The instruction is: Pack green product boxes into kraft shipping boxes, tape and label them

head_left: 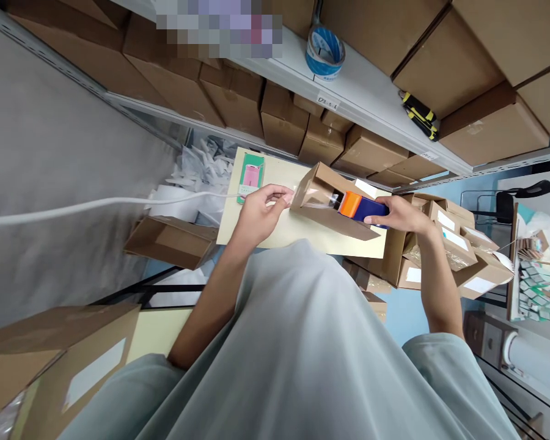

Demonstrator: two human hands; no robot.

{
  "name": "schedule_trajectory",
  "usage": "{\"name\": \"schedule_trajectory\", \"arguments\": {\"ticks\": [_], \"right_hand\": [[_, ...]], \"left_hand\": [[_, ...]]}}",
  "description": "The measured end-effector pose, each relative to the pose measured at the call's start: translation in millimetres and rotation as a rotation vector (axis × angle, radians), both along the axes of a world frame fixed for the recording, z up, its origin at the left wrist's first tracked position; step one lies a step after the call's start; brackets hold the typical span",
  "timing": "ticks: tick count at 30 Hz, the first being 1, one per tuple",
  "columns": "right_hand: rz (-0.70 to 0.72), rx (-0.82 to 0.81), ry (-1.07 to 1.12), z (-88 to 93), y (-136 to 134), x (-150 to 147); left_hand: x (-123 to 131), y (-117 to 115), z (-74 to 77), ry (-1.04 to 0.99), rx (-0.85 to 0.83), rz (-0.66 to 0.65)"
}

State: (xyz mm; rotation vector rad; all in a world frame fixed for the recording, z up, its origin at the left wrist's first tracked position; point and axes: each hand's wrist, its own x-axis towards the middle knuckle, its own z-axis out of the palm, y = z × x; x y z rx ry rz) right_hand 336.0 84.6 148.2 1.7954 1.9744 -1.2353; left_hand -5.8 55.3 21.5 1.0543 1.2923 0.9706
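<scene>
My right hand [396,214] is wrapped round a blue and orange tape dispenser [360,206] whose toothed end faces left. Clear tape [318,199] stretches from the dispenser across a small brown cardboard box [321,219]. At the box's left end is my left hand [262,211], its thumb and fingertips pinched together; whether they grip the tape's end or the box edge is hidden. The box lies tilted on a pale yellow tabletop [266,235]. Behind my left hand lies a green packet with a pink picture [251,174].
Above the table runs a shelf [366,101] with a blue tape roll [325,54], black-yellow cutters [419,116] and brown boxes. A white cable [119,201] crosses from the left. Stacked cartons [453,241] stand right; an open carton [172,241] sits left.
</scene>
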Motion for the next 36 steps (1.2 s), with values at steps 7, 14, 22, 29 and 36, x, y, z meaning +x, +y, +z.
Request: {"name": "schedule_trajectory", "arguments": {"ticks": [7, 14, 22, 29, 36], "right_hand": [[0.029, 0.274, -0.171, 25.4, -52, -13], [-0.192, 0.157, -0.005, 24.5, -56, -12], [-0.445, 0.077, 0.249, -32.5, -37, -4], [-0.408, 0.065, 0.297, -53.0, -19, 7], [-0.347, -0.015, 0.221, -65.5, 4, 12]], "left_hand": [[-10, -17, 19.9, 0.084, 0.062, 0.034], [3, 2, -3.5, 0.036, 0.145, 0.049], [21, 43, -39.7, -0.018, 0.181, 0.046], [28, 61, -49.1, 0.047, 0.183, 0.035], [27, 71, -69.5, 0.11, 0.095, 0.024]]}}
